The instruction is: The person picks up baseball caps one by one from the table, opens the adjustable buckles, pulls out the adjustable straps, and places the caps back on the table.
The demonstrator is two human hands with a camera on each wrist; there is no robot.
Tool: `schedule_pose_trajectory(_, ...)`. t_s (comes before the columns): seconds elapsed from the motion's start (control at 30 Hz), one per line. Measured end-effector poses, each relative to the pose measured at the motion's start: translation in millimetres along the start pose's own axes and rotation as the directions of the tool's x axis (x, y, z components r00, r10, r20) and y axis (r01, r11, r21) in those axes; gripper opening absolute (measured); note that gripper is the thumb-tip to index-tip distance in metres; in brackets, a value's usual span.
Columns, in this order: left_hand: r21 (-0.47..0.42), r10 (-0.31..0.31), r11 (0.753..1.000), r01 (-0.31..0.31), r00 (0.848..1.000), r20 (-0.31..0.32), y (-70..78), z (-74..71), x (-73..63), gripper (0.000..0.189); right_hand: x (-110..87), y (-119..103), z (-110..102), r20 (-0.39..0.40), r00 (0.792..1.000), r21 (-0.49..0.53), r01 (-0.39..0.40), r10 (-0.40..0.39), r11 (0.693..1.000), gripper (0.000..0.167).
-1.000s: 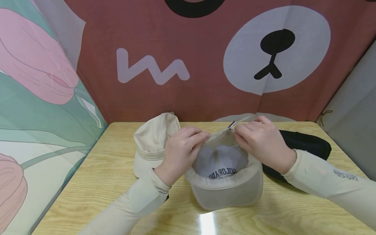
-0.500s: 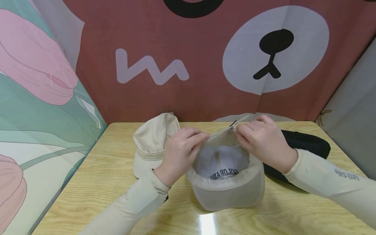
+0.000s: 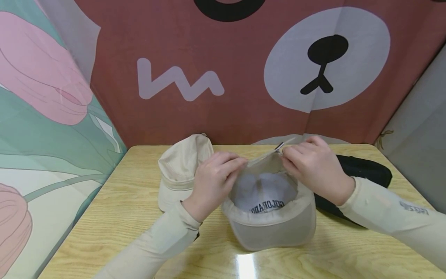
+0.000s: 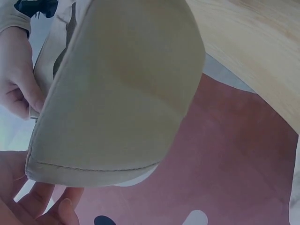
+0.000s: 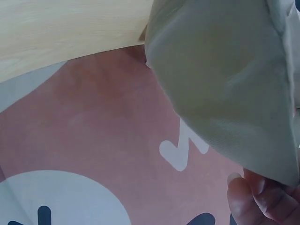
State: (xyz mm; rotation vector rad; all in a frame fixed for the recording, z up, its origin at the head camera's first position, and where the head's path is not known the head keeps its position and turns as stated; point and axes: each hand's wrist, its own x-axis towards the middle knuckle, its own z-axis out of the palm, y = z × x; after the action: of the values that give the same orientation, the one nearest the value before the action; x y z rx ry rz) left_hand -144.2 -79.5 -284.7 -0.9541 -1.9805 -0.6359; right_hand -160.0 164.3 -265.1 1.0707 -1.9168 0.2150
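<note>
A beige baseball cap [image 3: 275, 234] hangs between my hands, opening up and brim towards me, with lettering showing through inside its crown. In the head view my left hand [image 3: 216, 180] pinches the cap's back edge near the left end of the strap. My right hand [image 3: 315, 168] pinches the strap by a small metal buckle [image 3: 279, 146], and a thin strap end sticks up beyond it. The cap's crown [image 4: 112, 93] fills much of the left wrist view, with fingers curled at its lower edge. In the right wrist view, fingertips [image 5: 269, 194] grip the cap's corner.
A second beige cap [image 3: 181, 162] lies on the wooden table [image 3: 115, 217], left of my left hand and partly behind it. A black object [image 3: 364, 170] rests behind my right forearm. A printed cloth backdrop [image 3: 174, 120] rises at the table's far edge.
My right hand has shifted slightly to the right, and the cap's body and brim have swung a little right with it. The left hand stays almost still.
</note>
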Motion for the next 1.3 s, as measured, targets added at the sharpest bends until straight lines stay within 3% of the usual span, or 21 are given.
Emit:
schedule_pose_trajectory(0.57, 0.000, -0.008, 1.000, 0.008, 1.000, -0.006, 1.3, -1.0, -2.3, 0.016, -3.7, -2.4, -3.8, -0.008, 0.999, -0.009, -0.034, 0.034, 0.999, 0.042)
schedule_pose_trajectory(1.3, 0.005, -0.004, 1.000, 0.004, 1.000, -0.026, 2.2, -2.5, -0.3, 0.013, -2.1, 0.7, -8.9, -0.018, 1.000, -0.014, -0.016, 0.015, 1.000, 0.045)
